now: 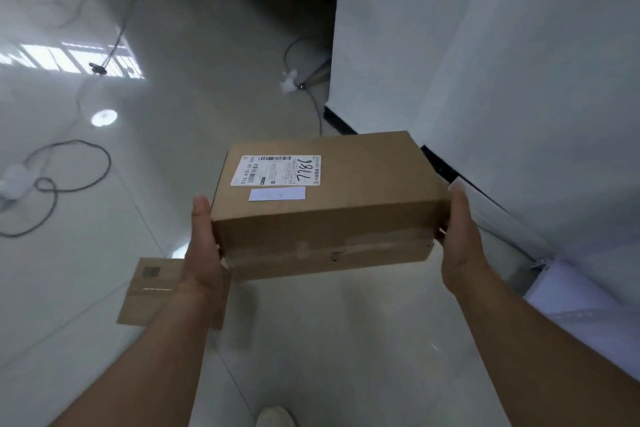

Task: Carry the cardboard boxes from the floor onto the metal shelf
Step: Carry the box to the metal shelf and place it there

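I count two cardboard boxes: one held up [325, 208] and one on the floor [149, 291]. I see two hands, left [204, 253] and right [460, 243], two white stickers on the held box, and one shoe [275, 417].

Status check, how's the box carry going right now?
Left hand and right hand clamp the labelled box by its ends, off the floor. Second box on floor. Cables left; shelf not in view.
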The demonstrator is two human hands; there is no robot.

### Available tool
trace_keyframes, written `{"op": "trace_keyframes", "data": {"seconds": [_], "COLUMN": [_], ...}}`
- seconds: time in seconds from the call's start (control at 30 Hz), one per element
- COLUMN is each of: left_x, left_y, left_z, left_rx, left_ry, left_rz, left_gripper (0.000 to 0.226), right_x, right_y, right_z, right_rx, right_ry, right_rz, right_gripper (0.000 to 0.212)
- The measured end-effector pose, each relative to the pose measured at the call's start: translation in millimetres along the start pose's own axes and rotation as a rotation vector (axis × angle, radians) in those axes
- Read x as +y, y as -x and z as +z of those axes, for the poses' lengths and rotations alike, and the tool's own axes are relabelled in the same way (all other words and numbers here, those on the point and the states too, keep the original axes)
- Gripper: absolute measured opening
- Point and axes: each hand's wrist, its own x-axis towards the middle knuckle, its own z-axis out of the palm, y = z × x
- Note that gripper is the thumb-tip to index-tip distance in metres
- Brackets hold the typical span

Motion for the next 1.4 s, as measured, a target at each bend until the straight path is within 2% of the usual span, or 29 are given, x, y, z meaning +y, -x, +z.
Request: {"op": "trace_keyframes", "data": {"seconds": [0.13, 0.27, 0.47, 0.6, 0.9, 0.97, 1.2, 1.33, 1.4], "left_x": [56.9, 106.1, 174.4, 210.8, 272.3, 285.8, 323.5, 335.4, 341.1], "left_y": [53.8, 114.7, 206.2, 257.2, 350.4, 367.4, 434.7, 463.7, 476.2], "left_z": [5.3, 9.4, 12.0, 8.1, -11.9, -16.3, -5.0, 10.0, 19.3], "left_rx": [-0.041, -0.076, -0.142, -0.205, -0.323, -0.359, -0.493, -0.562, -0.627], "left_ry": [0.050, 0.046, 0.041, 0.036, 0.000, -0.006, -0.093, -0.105, -0.097], "left_rz": [0.111, 0.230, 0.305, 0.347, 0.445, 0.449, 0.582, 0.601, 0.603], "left_gripper": [0.076, 0.078, 0.076, 0.074, 0.051, 0.051, 0.054, 0.054, 0.057], "right_x": [-55.5, -109.1, -172.7, -205.4, -257.1, -266.2, -295.7, -311.5, -315.1], "right_y": [45.9, 99.8, 176.2, 224.8, 333.9, 356.5, 426.2, 460.6, 476.8], "right_z": [-25.7, -56.8, -108.2, -135.1, -178.6, -187.4, -232.7, -260.0, -277.6], "right_rx": [-0.010, -0.027, -0.002, 0.037, 0.110, 0.120, 0.192, 0.226, 0.273], "right_ry": [-0.064, -0.026, -0.002, 0.032, -0.008, -0.032, -0.081, -0.116, -0.126], "right_rz": [-0.093, -0.186, -0.238, -0.308, -0.428, -0.444, -0.482, -0.506, -0.531], "right_gripper": [0.053, 0.027, 0.022, 0.039, 0.032, 0.028, 0.049, 0.036, 0.044]}}
